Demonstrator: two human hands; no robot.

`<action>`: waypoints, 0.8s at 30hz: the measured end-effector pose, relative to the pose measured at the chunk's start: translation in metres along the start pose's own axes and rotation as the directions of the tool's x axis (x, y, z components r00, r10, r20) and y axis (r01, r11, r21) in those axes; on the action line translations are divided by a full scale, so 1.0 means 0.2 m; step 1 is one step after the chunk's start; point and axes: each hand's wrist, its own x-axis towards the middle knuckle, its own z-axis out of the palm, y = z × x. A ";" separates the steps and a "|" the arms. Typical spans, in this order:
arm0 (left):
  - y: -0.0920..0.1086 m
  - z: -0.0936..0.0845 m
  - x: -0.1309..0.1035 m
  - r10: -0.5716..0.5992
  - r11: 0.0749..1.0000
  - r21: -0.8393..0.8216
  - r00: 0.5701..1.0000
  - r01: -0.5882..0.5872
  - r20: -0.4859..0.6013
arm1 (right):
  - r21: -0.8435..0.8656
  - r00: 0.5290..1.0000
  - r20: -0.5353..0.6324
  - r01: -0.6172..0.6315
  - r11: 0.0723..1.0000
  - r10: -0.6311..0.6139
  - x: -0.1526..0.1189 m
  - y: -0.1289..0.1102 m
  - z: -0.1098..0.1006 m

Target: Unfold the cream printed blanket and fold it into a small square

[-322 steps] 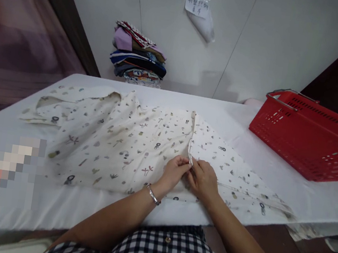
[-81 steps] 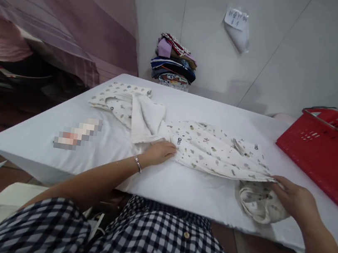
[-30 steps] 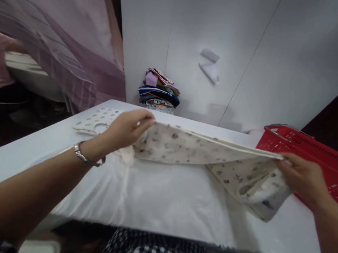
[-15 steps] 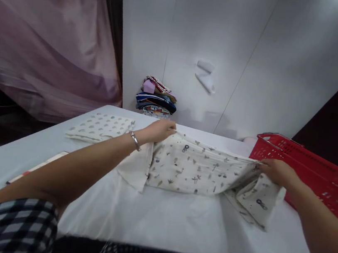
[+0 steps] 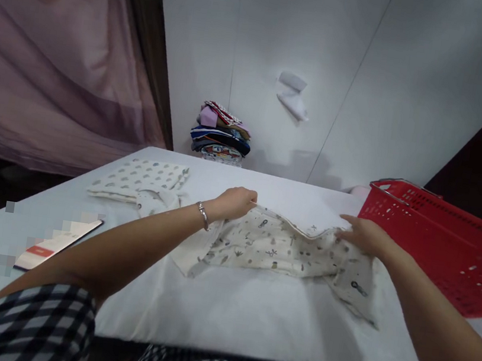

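Printed cloth (image 5: 273,251) was partly hidden by the left forearm (image 5: 136,243); red basket (image 5: 428,254) was cut off by the right edge.

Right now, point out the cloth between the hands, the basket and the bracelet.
Cloth (image 5: 271,249), head view: middle of its patterned side.
Basket (image 5: 442,247), head view: long side wall.
Bracelet (image 5: 203,216), head view: its band.

A screened-off indoor corner is being seen here: the left is being closed by a pink curtain (image 5: 62,48), the back by white panels (image 5: 285,25)! Printed cloth (image 5: 273,251) is being handled at a white-covered table (image 5: 222,315), folded textiles (image 5: 221,136) are being kept piled beyond, a red basket (image 5: 429,246) is being borne at right. Home or shop isn't being revealed.
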 end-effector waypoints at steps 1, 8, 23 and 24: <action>0.04 0.00 0.00 0.022 1.000 0.017 1.000 -0.022 0.007 | 0.157 0.998 0.016 0.053 0.986 -0.056 -0.03 -0.08 -0.01; 0.32 0.06 -0.05 0.243 0.964 0.110 0.970 -0.243 0.009 | 0.705 0.904 -0.043 0.330 0.628 -0.426 -0.14 -0.67 0.15; 0.11 0.25 -0.36 0.401 0.916 -0.021 0.916 -0.401 0.005 | 0.565 0.865 0.072 0.375 0.735 -0.496 -0.47 -0.62 0.22; 0.10 0.25 -0.37 0.396 0.918 -0.016 0.918 -0.395 0.014 | 0.540 0.868 0.077 0.377 0.752 -0.491 -0.49 -0.60 0.21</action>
